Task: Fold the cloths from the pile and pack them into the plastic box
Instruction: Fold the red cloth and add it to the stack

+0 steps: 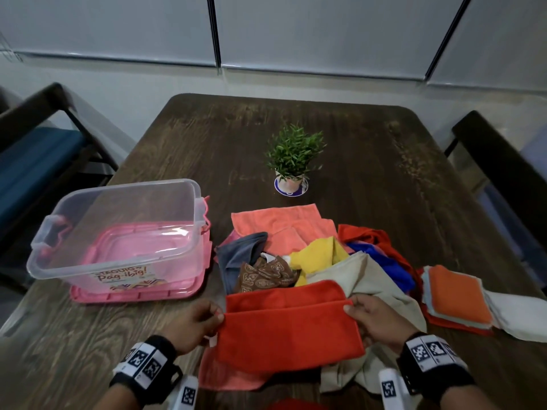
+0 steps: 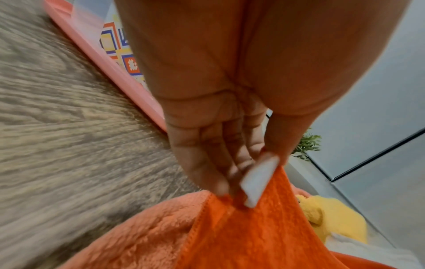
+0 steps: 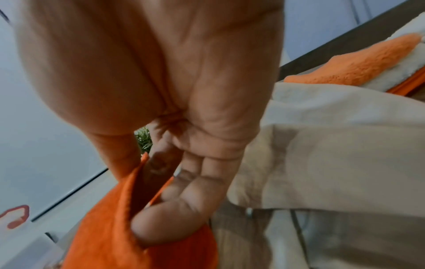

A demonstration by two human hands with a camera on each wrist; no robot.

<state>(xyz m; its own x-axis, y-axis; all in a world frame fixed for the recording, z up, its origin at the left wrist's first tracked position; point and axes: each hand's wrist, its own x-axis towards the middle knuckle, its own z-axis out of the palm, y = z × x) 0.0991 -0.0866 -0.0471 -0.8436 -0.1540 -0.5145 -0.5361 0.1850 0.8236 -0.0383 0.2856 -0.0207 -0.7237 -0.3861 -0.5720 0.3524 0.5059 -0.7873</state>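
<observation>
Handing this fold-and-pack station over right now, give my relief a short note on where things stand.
Left hand and right hand each pinch an end of the red-orange cloth, mid-fold over the near table edge.
Unfolded pile lies just beyond it.
Folded stack sits right of the pile.
Plastic box stands open and empty on its pink lid, to the left.
Done: a few cloths folded.
Left: finish this fold, fold the pile, pack everything.

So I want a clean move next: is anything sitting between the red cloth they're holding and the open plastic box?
Nothing visible blocks it. The red cloth, pinched by the left hand and right hand, has bare table between it and the plastic box, which stands open-topped on its pink lid.
</observation>
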